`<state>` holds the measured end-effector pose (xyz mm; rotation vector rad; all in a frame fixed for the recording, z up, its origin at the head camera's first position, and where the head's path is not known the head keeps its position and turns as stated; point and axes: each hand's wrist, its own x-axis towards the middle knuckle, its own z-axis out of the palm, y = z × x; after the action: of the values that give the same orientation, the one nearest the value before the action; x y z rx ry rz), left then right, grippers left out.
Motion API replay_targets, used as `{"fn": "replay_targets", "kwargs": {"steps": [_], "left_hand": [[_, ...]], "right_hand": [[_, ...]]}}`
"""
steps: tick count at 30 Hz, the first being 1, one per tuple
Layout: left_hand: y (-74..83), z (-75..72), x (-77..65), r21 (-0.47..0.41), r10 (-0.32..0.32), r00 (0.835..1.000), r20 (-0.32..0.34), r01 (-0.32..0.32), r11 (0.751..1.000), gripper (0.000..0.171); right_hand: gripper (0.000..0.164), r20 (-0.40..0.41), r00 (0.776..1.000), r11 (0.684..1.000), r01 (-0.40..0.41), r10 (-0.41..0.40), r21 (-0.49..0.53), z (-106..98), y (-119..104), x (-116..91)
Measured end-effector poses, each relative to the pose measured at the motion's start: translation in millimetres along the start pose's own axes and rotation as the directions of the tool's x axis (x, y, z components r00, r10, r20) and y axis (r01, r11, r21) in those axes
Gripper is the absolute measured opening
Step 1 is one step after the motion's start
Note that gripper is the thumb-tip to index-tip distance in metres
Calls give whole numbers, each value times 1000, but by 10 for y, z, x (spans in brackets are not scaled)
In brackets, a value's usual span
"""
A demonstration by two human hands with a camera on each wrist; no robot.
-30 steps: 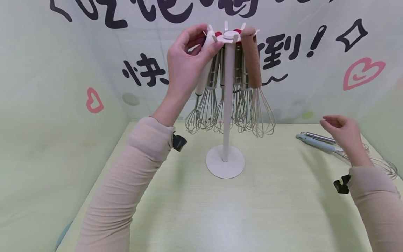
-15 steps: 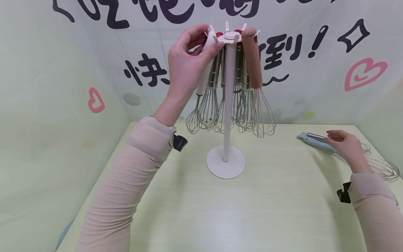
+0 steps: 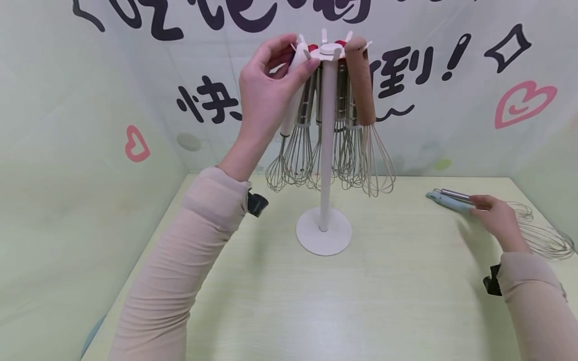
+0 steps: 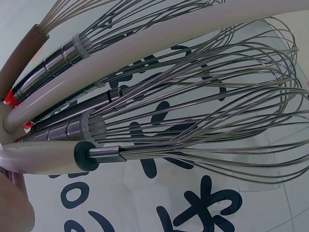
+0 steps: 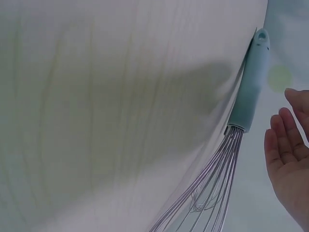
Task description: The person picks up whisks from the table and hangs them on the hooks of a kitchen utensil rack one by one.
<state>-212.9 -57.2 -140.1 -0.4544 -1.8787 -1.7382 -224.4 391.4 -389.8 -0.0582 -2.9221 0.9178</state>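
At the top of a white whisk stand (image 3: 328,150), my left hand (image 3: 264,85) holds the upper end of a white-handled whisk (image 4: 46,157) between thumb and fingers. The thumb lies against the rim of the stand's top; the other fingertips are partly hidden behind the handle. My right hand (image 3: 496,220) hovers over the table's right side, fingers loosely bent and holding nothing. Below it lies a light-blue-handled whisk (image 5: 251,87), apart from the hand in the right wrist view. Beside that lies a smaller metal-handled whisk (image 3: 455,194), partly covered by the hand in the head view.
Several metal-handled whisks (image 3: 305,103) and a brown-handled whisk (image 3: 361,85) hang around the stand. Its round base (image 3: 323,240) rests on the pale table (image 3: 316,306). A printed cloth backdrop (image 3: 217,150) closes off the back and sides.
My right hand has come down toward the light-blue-handled whisk. My left hand stays at the stand's top with the white-handled whisk.
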Motion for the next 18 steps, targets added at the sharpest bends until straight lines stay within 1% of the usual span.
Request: {"fn": "replay_targets", "kwargs": {"steps": [5, 9, 14, 18], "left_hand": [[-67, 2, 44, -4, 7, 1000, -2, -7, 1000, 49], [-87, 2, 52, 0, 10, 1000, 2, -10, 1000, 49], [-78, 0, 44, 1, 9, 1000, 5, -9, 1000, 49], [-40, 0, 22, -6, 7, 1000, 5, -7, 1000, 48]], "right_hand": [[43, 24, 1000, 1000, 14, -14, -27, 31, 37, 24], [44, 43, 999, 999, 19, -17, -46, 51, 67, 41], [44, 41, 999, 998, 27, -24, -62, 65, 90, 62], [43, 26, 999, 997, 40, -38, -70, 75, 109, 82]]}}
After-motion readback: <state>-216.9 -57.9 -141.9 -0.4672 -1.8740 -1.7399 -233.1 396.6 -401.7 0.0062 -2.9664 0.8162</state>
